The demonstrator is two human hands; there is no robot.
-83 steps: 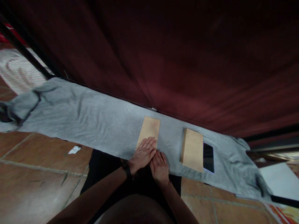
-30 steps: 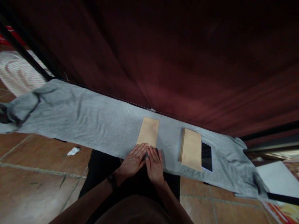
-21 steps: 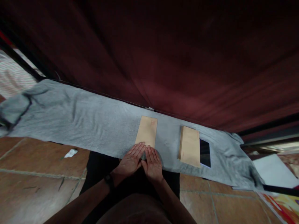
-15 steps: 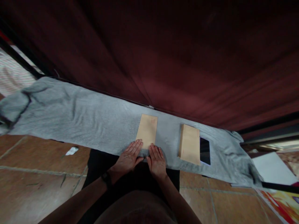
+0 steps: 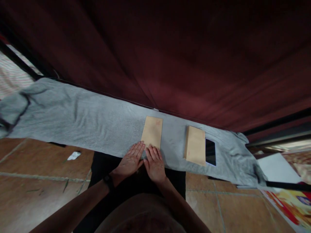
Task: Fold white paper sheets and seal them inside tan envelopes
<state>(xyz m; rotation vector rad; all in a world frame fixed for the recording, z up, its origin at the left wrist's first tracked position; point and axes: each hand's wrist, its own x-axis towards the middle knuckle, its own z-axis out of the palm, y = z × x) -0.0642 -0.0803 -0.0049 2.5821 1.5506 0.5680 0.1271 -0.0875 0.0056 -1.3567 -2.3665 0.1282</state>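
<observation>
A brown paper envelope (image 5: 152, 131) with a small reddish print at its upper right lies flat on the grey cloth (image 5: 104, 123). My left hand (image 5: 131, 160) rests flat at its lower left corner, fingers stretched out. Fingers of my right hand (image 5: 155, 164) lie extended over the envelope's near edge, close beside the left. Both hands are palm down and hide that near edge. To the right sits a stack of similar brown envelopes (image 5: 195, 145), and a dark-screened phone (image 5: 210, 152) lies against its right side.
A dark red curtain (image 5: 170, 71) hangs behind the cloth-covered surface. Below is a tiled floor (image 5: 36, 161) with a crumpled white scrap (image 5: 74, 156). A white sheet (image 5: 279, 168) and a colourful printed box or bag (image 5: 291, 204) are at the far right.
My right hand has moved left, from the envelope's lower right corner onto its near edge, closer to my left hand. The view has shifted slightly.
</observation>
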